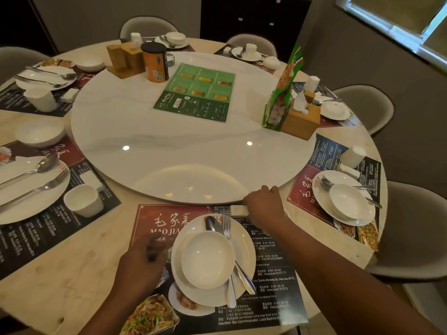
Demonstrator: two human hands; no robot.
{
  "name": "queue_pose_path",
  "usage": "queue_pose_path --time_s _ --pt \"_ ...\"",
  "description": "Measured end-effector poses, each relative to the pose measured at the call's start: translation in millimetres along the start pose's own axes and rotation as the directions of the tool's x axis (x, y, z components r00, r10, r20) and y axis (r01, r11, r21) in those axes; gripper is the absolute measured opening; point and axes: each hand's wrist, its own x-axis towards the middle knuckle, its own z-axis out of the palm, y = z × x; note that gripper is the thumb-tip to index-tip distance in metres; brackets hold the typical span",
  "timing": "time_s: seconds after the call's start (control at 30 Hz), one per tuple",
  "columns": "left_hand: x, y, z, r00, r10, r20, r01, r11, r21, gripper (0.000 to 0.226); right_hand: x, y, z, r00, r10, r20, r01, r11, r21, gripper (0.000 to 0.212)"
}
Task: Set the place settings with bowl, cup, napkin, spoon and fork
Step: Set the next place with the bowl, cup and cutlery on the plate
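Observation:
On the nearest placemat (273,274) stands a white plate (246,240) with a white bowl (206,259) on it. A spoon (211,223) and a fork (226,227) lie across the plate, partly under the bowl's right side. My right hand (264,209) is at the placemat's far right corner, fingers curled over the right end of a white wrapped napkin (238,210). Blurred and with bent fingers, my left hand (142,264) sits just left of the plate's rim. No cup shows at this setting.
A white turntable (188,146) fills the table's middle, carrying a green menu (196,93), an orange canister (154,62), a wooden tissue box (300,122) and a snack bag (280,93). Laid settings lie to the left (31,189) and right (343,199). Chairs ring the table.

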Motion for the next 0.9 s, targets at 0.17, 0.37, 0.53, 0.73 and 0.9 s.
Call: queue_pose_path --time_s 0.17,0.37,0.53,0.73,0.9 --pt "-3 2 5 1.000 0.020 0.017 -0.020 1.000 -0.024 0.044 -3 0 -3 0.999 -0.040 -0.015 0.040 0.999 -0.010 0.024" --pt "-8 5 10 0.999 0.038 0.027 -0.037 0.999 -0.035 0.043 -31 4 -24 0.979 -0.013 -0.205 0.062 0.970 0.237 0.024" --pt "-11 2 12 0.992 0.085 0.092 -0.078 0.994 -0.083 0.028 -109 -23 -10 0.978 0.157 -0.136 -0.046 0.802 0.596 0.029" --pt "-15 -6 20 0.988 0.087 0.129 -0.081 0.995 -0.052 0.031 -143 -43 24 0.957 0.272 0.097 -0.236 0.543 0.806 0.049" --pt "-23 -4 23 0.990 0.107 0.090 -0.101 0.993 -0.067 0.035 -152 -45 32 0.930 0.309 0.198 -0.319 0.413 0.853 0.052"
